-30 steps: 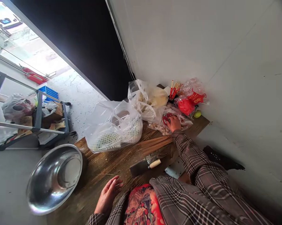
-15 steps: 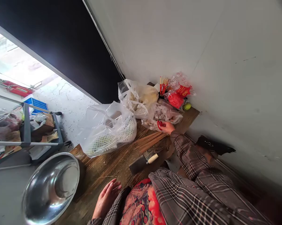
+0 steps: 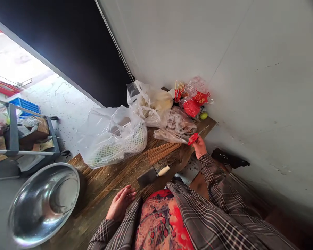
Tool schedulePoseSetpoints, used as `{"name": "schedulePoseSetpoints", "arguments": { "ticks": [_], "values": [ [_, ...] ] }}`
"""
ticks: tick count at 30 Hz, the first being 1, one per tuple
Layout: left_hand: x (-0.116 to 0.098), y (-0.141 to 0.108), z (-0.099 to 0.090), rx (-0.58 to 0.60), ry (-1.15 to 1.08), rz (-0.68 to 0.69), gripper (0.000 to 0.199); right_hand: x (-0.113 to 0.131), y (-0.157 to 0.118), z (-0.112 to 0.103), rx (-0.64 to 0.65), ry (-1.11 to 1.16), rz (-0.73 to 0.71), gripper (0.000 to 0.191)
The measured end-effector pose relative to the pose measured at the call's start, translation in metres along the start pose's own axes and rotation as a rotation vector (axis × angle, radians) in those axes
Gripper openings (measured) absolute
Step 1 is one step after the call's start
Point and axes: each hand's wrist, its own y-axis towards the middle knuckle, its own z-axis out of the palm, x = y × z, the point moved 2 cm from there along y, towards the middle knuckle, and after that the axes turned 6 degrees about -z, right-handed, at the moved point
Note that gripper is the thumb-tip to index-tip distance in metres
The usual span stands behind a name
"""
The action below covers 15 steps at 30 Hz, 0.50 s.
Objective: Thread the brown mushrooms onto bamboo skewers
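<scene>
The right hand (image 3: 200, 147) already grips red-handled scissors (image 3: 192, 139); the empty left hand (image 3: 120, 202) hangs loosely open; the dark, wooden-handled cleaver (image 3: 149, 176) lies untouched.

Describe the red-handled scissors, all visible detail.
The scissors have bright red handles, plastic by the look, held in the right hand. Thin, pale blades point away from the body, toward the wall; too small to tell if open. They are by the table's right end, beside a clear bag; contact is unclear.
</scene>
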Motion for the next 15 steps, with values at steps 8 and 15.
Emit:
{"name": "schedulePoseSetpoints", "arguments": {
  "ticks": [8, 15],
  "values": [
    [0.012, -0.007, -0.009, -0.064, -0.037, 0.012, 0.050, -0.019, 0.052, -0.075, -0.196, -0.433, 0.155, 0.032],
    [0.015, -0.011, -0.023, -0.045, -0.093, -0.047, 0.049, -0.036, 0.075, -0.066, -0.022, -0.675, 0.160, 0.012]
  ]
}}
